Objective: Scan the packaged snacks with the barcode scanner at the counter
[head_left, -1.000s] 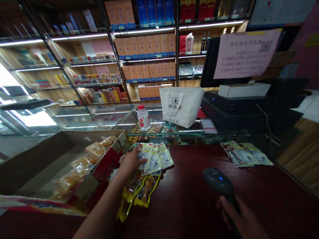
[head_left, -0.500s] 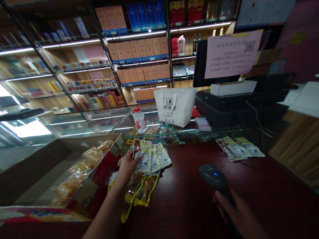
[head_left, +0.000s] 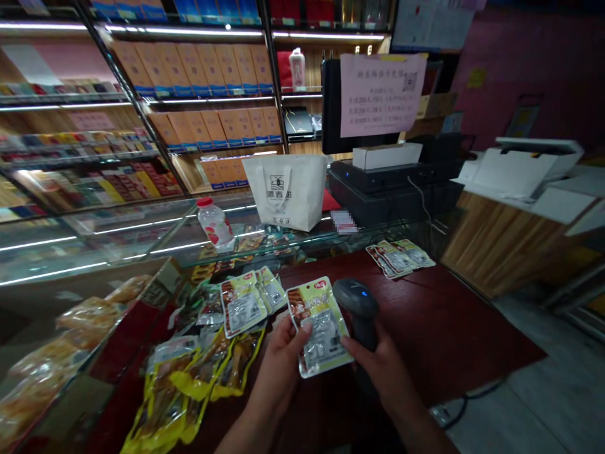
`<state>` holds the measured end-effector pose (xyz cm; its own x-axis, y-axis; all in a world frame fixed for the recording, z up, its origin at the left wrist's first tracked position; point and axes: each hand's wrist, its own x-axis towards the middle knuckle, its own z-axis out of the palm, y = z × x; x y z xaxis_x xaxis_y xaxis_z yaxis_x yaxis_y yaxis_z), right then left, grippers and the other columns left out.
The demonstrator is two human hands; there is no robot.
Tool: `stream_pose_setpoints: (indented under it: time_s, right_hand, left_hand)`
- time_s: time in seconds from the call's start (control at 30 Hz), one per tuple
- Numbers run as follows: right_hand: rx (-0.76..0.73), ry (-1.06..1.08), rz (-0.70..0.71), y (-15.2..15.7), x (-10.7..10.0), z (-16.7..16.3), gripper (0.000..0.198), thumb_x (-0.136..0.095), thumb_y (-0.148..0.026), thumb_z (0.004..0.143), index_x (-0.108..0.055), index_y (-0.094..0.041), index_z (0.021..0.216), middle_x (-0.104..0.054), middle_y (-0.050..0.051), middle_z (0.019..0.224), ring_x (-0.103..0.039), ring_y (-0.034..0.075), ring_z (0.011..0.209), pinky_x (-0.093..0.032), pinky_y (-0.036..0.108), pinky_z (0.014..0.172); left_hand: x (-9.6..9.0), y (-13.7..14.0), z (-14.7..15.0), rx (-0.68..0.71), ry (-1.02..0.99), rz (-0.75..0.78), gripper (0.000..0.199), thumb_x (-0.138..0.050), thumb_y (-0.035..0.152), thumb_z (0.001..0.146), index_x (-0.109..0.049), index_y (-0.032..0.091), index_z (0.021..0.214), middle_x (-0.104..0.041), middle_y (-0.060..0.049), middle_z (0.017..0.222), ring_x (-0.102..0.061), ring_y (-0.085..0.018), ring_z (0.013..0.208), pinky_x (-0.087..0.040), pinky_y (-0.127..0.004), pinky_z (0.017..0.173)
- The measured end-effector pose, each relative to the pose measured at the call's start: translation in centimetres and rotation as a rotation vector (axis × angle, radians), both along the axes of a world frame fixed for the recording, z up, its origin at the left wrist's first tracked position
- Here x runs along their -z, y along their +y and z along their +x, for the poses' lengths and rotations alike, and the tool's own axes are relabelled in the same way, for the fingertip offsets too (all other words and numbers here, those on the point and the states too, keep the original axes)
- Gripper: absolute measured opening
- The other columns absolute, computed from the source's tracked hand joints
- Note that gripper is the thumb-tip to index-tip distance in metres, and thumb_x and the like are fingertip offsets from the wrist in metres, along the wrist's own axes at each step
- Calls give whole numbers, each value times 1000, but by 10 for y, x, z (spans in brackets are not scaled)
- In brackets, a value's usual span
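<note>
Wood-backed shelving framed in black [head_left: 186, 174], lit by thin white strip lights [head_left: 326, 36], spans the background. At right, a pinkish-purple wall [head_left: 534, 69] rises behind a brown wood-grain cabinet [head_left: 505, 239]; grey floor [head_left: 534, 410] borders the dark red-brown tabletop [head_left: 454, 315].

A white bag [head_left: 305, 192] stands on the glass counter [head_left: 163, 221], just right of a red-capped bottle [head_left: 216, 227]. Farther right, a pink sheet [head_left: 378, 123] hangs across a dark monitor [head_left: 331, 107], above a long white box [head_left: 387, 157]. Behind, lit shelves carry rows of orange boxes [head_left: 222, 129]. At lower left, an open carton [head_left: 130, 334] holds clear-wrapped bread [head_left: 89, 313].
</note>
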<state>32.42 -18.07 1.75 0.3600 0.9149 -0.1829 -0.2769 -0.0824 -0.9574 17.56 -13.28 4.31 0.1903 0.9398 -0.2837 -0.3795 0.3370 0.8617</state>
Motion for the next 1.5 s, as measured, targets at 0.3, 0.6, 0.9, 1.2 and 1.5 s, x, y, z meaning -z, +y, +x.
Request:
stream_pose_setpoints:
  time_s: [0.3, 0.6, 0.9, 1.2, 1.5]
  right_hand:
    - [-46, 4, 23, -1, 10, 13, 61, -83, -47, 65, -61, -12, 109, -66, 1, 67, -50, 12, 49, -40, 23, 46]
    - [-49, -152, 28, 1, 0, 23, 50, -75, -55, 74, -58, -15, 100, -54, -5, 56, -48, 12, 49, -40, 24, 50]
    - [-253, -395, 5, -28, -6, 35, 45, -60, -58, 88, -59, -15, 99, -57, -1, 62, -53, 14, 54, -42, 25, 54]
    - [-326, -465, 13, -30, -8, 26, 45, -63, -55, 86, -65, -18, 111, -59, 0, 61, -53, 16, 52, -42, 24, 50]
    - [-313, -459, 10, -29, -9, 26, 47, -64, -55, 85, -67, -19, 115, -62, 2, 65, -57, 17, 56, -45, 25, 53]
  left_hand:
    - [-1, 24, -22, 33, 131, 22, 40, -90, 36, 57, -65, 14, 79, -73, -5, 82, -66, -14, 64, -56, -25, 62]
    - [-12, 45, -25, -20, 200, 92, 48, -93, 41, 45, -64, 13, 72, -70, -3, 75, -63, -12, 62, -53, -22, 56]
    - [-8, 68, -43, -252, 285, 232, 55, -91, 46, 46, -64, 13, 81, -71, -2, 77, -64, -12, 66, -55, -21, 59]
    - [-8, 69, -42, -293, 306, 289, 52, -90, 45, 49, -64, 14, 81, -69, 0, 74, -62, -12, 62, -55, -22, 59]
    - [-7, 71, -42, -285, 340, 297, 50, -88, 45, 51, -64, 14, 82, -70, -1, 77, -64, -13, 66, -56, -24, 62]
